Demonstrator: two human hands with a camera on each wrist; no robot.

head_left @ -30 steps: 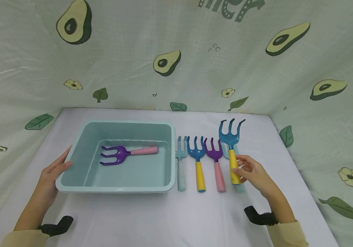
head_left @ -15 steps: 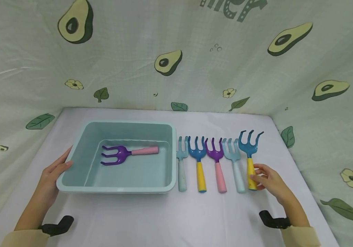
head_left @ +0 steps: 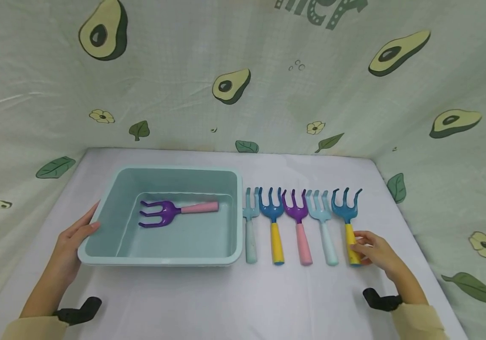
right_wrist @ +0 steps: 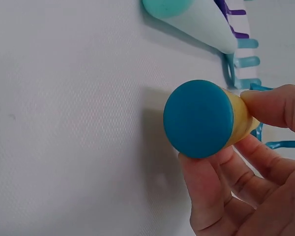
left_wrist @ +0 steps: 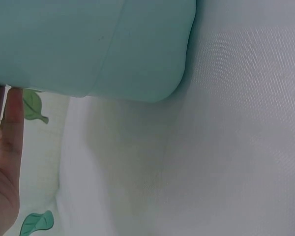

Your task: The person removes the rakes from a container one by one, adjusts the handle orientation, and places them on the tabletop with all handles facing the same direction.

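Observation:
My right hand (head_left: 372, 248) pinches the yellow handle of a blue three-pronged hand rake (head_left: 345, 211) between thumb and fingers, at the right end of a row. The right wrist view shows the handle's round blue end cap (right_wrist: 199, 119). My left hand (head_left: 70, 245) holds the left rim of a pale teal plastic tub (head_left: 159, 260), thumb over the edge. Straight fingers (left_wrist: 12, 125) reach the tub's side in the left wrist view. A purple hand rake (head_left: 166, 213) with a pink handle lies crosswise inside the tub.
Left of the held rake lie a light blue hand fork (head_left: 325, 231), a purple rake (head_left: 297, 212), a blue rake (head_left: 273, 212) and a grey-teal fork (head_left: 249, 231) beside the tub. A white cloth covers the table (head_left: 225, 302); an avocado-print curtain (head_left: 174, 94) stands behind.
My right hand has carried the blue rake rightward from above the light blue fork, then lowered it beside that fork. My left hand and the tub have stayed in place.

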